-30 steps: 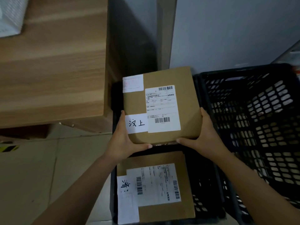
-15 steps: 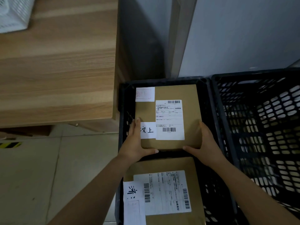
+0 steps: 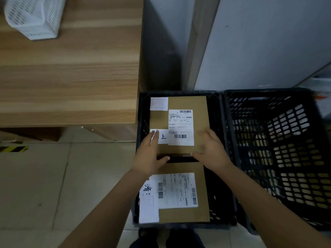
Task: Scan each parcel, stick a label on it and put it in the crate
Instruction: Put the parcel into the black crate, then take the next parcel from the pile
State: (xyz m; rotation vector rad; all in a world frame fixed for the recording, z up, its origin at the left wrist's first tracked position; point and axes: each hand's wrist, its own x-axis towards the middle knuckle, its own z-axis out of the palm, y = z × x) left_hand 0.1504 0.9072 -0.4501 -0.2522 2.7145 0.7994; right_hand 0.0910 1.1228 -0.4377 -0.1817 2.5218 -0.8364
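Note:
A brown cardboard parcel [image 3: 199, 111] lies flat in the far half of a black plastic crate [image 3: 179, 93] on the floor. It carries a printed shipping label [image 3: 180, 126] and a small white handwritten label [image 3: 163, 136]. My left hand [image 3: 148, 154] rests on the parcel's near left corner, fingers straight over the handwritten label, thumb at the near edge. My right hand [image 3: 213, 151], blurred, lies with spread fingers on the near right corner. A second labelled parcel [image 3: 182, 215] fills the crate's near half.
A second black crate [image 3: 286, 140] stands directly to the right, with dim contents at its bottom. A wooden table [image 3: 71, 77] juts in at the left, with a white mesh basket [image 3: 34, 17] on it. Grey wall panels stand behind the crates, on a tiled floor.
The parcel went down from above the crate into its far half. Both hands followed it down, and their fingers now lie flatter on its top; the right hand is moving.

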